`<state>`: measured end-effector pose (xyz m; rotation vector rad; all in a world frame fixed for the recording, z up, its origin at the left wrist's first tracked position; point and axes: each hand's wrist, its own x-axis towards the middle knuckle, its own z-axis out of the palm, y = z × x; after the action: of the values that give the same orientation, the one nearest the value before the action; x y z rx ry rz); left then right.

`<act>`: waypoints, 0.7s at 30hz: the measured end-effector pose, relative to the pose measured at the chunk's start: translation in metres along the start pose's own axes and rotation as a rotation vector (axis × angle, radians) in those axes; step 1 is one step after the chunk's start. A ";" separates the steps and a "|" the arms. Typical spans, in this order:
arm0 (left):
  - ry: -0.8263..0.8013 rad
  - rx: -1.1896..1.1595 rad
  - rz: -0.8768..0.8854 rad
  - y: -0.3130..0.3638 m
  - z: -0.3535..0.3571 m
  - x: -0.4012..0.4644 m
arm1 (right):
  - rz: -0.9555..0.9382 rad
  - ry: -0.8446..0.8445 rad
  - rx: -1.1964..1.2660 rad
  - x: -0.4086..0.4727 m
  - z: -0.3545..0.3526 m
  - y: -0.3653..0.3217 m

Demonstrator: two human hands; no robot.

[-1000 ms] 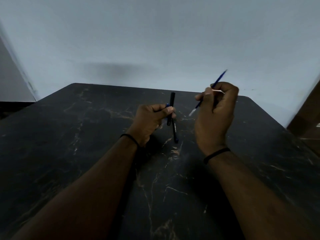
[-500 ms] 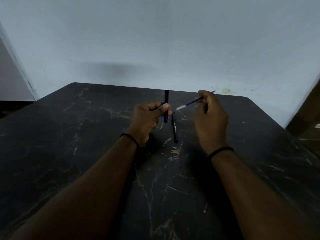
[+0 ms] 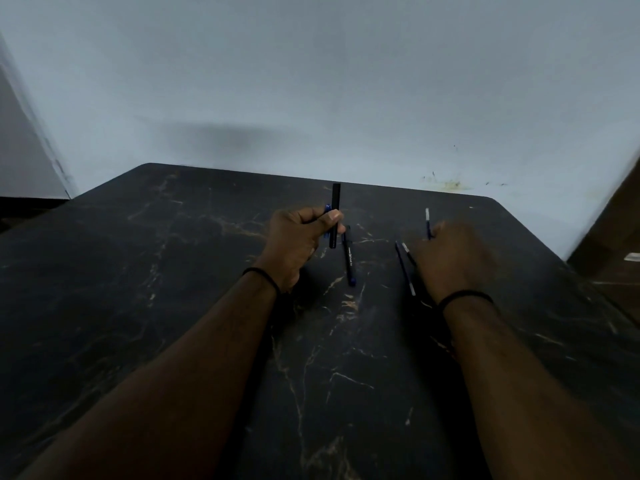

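My left hand (image 3: pixel 294 244) grips a black pen barrel (image 3: pixel 335 202) upright between thumb and fingers, with a small blue part (image 3: pixel 327 208) tucked behind it. Just right of that hand a dark pen with a blue end (image 3: pixel 349 263) lies on the black marbled table (image 3: pixel 173 278). My right hand (image 3: pixel 450 261) is low over the table at the right, back up and blurred. A thin blue refill with a white tip (image 3: pixel 427 221) sticks out past its fingers, its near end hidden under them. Two more thin refills (image 3: pixel 404 270) lie on the table by its left side.
The table's far edge runs along a pale wall (image 3: pixel 311 81). The right edge of the table drops off to a brown floor (image 3: pixel 616 244). A dark strip of floor shows at the far left.
My right hand has swung right and down from chest height to the table surface, carrying the refill with it. My left hand stays put with the barrel upright.
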<state>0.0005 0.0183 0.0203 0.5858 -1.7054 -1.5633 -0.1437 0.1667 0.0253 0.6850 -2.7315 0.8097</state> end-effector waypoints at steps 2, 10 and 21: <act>0.002 0.002 -0.010 0.000 0.001 0.000 | 0.015 -0.053 -0.058 -0.001 0.000 0.003; 0.008 0.010 0.001 -0.001 0.000 -0.001 | 0.060 -0.129 -0.145 -0.002 0.005 0.004; 0.010 0.029 0.006 -0.002 0.000 0.001 | 0.076 -0.138 -0.122 -0.002 0.004 0.003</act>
<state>-0.0007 0.0172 0.0182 0.6018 -1.7233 -1.5307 -0.1436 0.1677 0.0201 0.6379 -2.9182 0.6258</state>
